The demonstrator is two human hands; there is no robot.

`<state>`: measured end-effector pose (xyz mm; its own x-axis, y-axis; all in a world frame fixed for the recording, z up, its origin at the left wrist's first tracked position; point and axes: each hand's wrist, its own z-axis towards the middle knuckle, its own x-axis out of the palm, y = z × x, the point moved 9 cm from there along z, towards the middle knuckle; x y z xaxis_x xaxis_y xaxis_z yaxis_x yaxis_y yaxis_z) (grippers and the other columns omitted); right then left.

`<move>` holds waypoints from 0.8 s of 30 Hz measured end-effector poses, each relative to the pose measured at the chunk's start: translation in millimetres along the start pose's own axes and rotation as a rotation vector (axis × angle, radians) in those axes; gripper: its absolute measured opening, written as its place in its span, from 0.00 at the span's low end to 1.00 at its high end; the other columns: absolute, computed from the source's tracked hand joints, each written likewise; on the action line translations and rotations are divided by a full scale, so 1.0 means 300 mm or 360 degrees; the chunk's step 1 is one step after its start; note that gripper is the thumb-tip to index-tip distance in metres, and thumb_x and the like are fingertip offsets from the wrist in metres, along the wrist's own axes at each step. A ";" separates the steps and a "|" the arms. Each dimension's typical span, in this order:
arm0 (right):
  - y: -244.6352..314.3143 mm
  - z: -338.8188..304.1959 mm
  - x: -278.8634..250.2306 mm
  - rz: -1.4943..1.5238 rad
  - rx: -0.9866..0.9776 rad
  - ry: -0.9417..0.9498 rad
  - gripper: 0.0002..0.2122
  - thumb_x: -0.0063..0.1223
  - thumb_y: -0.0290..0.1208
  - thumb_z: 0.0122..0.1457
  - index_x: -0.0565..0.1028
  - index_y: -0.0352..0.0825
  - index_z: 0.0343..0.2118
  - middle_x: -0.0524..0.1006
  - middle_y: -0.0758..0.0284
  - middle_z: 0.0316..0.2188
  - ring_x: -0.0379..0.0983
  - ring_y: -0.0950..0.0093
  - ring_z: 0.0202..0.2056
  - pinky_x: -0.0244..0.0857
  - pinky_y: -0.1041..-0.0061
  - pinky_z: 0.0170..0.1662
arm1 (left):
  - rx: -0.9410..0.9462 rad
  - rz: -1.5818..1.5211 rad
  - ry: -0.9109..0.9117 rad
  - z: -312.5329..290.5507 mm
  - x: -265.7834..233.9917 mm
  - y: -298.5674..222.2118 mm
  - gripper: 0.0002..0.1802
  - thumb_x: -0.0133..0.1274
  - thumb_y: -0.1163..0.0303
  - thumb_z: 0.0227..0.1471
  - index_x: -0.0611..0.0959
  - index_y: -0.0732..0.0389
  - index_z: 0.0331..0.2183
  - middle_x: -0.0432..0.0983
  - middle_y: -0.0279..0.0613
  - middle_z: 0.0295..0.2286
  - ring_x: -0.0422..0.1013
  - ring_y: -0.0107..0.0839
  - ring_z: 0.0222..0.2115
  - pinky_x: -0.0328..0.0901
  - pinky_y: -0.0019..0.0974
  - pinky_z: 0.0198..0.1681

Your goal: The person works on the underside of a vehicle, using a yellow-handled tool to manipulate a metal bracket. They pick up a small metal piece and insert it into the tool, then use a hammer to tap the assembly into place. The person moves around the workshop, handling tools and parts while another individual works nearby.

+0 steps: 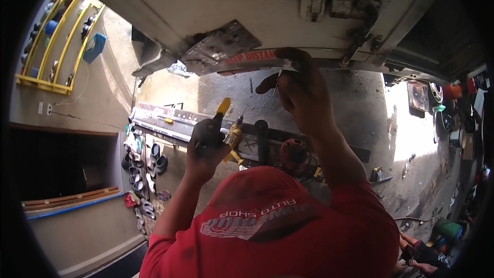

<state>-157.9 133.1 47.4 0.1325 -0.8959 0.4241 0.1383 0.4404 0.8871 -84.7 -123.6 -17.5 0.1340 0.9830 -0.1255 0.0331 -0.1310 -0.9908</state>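
My left hand (206, 139) is closed around a dark tool with a flat yellow end (223, 106), whose kind I cannot make out. Just right of that hand is a yellow drill (233, 137) with a thin bit pointing up; whether the fingers touch it is unclear. My right hand (301, 82) is raised at the lower edge of a pale, worn vehicle panel (216, 0). Its fingers are bent and pinch a small thin metal piece (278, 80). A dull grey metal plate (224, 45) sits on the panel, left of this hand.
Below my hands runs a long metal beam (164, 115) with a yellow-handled tool (165, 120) on it. A round orange-and-black tool (295, 153) stands near my right forearm. Shoes (136, 177) line the left wall under a yellow rack (46, 83). Another person (424, 257) is at the lower right.
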 end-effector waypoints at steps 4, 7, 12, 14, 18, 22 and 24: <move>-0.070 -0.061 0.159 -0.0116 0.0297 0.0156 0.10 0.50 0.25 0.67 0.73 0.33 0.50 0.83 0.60 0.33 0.64 0.90 0.20 0.50 0.86 0.20 | 0.0076 0.0248 0.0094 -0.024 -0.016 -0.026 0.31 0.66 0.79 0.49 0.73 0.61 0.54 0.76 0.40 0.43 0.73 0.25 0.38 0.71 0.33 0.42; -0.099 -0.074 0.274 -0.0180 0.0315 0.0271 0.09 0.58 0.23 0.64 0.77 0.32 0.46 0.83 0.67 0.35 0.73 0.86 0.30 0.66 0.82 0.34 | 0.0118 0.0206 0.0133 -0.020 -0.027 -0.052 0.33 0.66 0.76 0.48 0.72 0.61 0.55 0.78 0.38 0.39 0.75 0.26 0.38 0.71 0.34 0.43; -0.125 -0.090 0.422 -0.0130 0.0317 0.0353 0.06 0.65 0.24 0.61 0.80 0.31 0.39 0.82 0.70 0.33 0.77 0.82 0.37 0.72 0.76 0.44 | 0.0211 0.0319 0.0253 -0.020 -0.093 -0.049 0.33 0.66 0.75 0.48 0.72 0.62 0.56 0.80 0.39 0.38 0.76 0.28 0.37 0.71 0.35 0.43; -0.135 -0.088 0.452 -0.0190 0.0333 0.0331 0.06 0.65 0.24 0.61 0.80 0.31 0.39 0.83 0.69 0.32 0.77 0.82 0.36 0.72 0.76 0.43 | 0.0251 0.0234 0.0226 -0.019 -0.123 -0.054 0.33 0.66 0.75 0.48 0.72 0.62 0.56 0.80 0.40 0.38 0.76 0.28 0.37 0.71 0.35 0.42; -0.151 -0.087 0.498 -0.0396 0.0407 0.0321 0.06 0.65 0.21 0.59 0.81 0.30 0.39 0.83 0.69 0.34 0.78 0.82 0.38 0.73 0.77 0.45 | 0.0354 0.0218 0.0233 -0.016 -0.185 -0.061 0.33 0.67 0.74 0.48 0.73 0.61 0.55 0.80 0.39 0.37 0.77 0.30 0.36 0.72 0.36 0.42; -0.180 -0.071 0.520 -0.0632 0.0474 0.0271 0.07 0.65 0.20 0.59 0.81 0.30 0.40 0.83 0.70 0.34 0.78 0.83 0.38 0.73 0.78 0.46 | 0.0231 0.0285 0.0326 -0.015 -0.249 -0.017 0.35 0.67 0.72 0.47 0.72 0.58 0.56 0.81 0.41 0.37 0.79 0.36 0.37 0.73 0.39 0.43; -0.195 -0.066 0.542 -0.0664 0.0474 0.0337 0.07 0.65 0.21 0.59 0.81 0.30 0.40 0.83 0.70 0.34 0.78 0.83 0.38 0.73 0.78 0.45 | 0.0256 0.0374 0.0334 -0.017 -0.278 -0.035 0.35 0.67 0.71 0.46 0.72 0.57 0.56 0.82 0.44 0.38 0.80 0.42 0.39 0.73 0.41 0.43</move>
<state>-125.0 -37.0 60.8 0.3246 -0.9458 0.0072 -0.0584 -0.0124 0.9982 -91.1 -204.9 3.5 0.3204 0.8784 -0.3546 -0.1769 -0.3123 -0.9334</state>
